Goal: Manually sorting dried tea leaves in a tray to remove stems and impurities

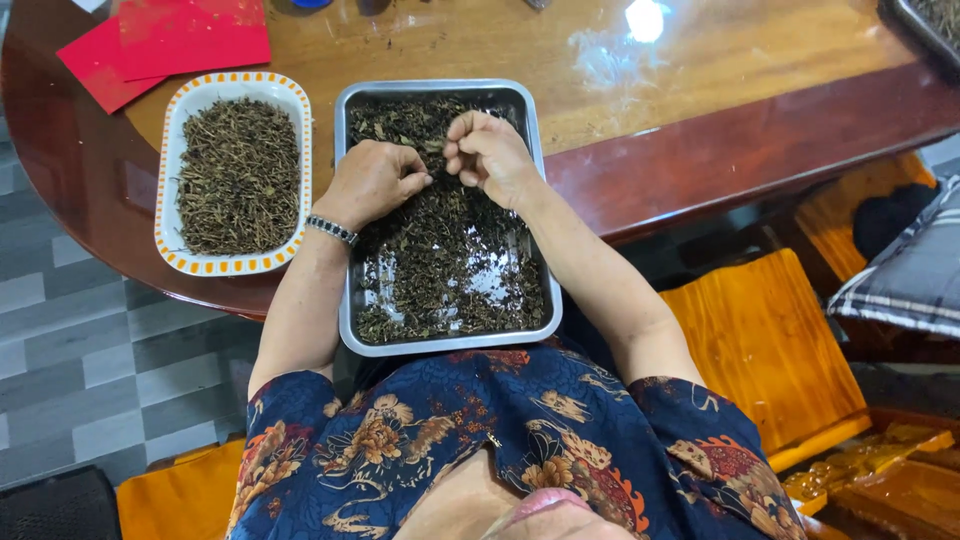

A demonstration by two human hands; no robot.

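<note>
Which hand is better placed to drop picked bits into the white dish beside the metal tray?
Probably the left hand: it lies nearer the white dish, which sits left of the metal tray.

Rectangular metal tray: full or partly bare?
Partly bare: the rectangular metal tray shows shiny bottom patches between the dark dried leaves.
</note>
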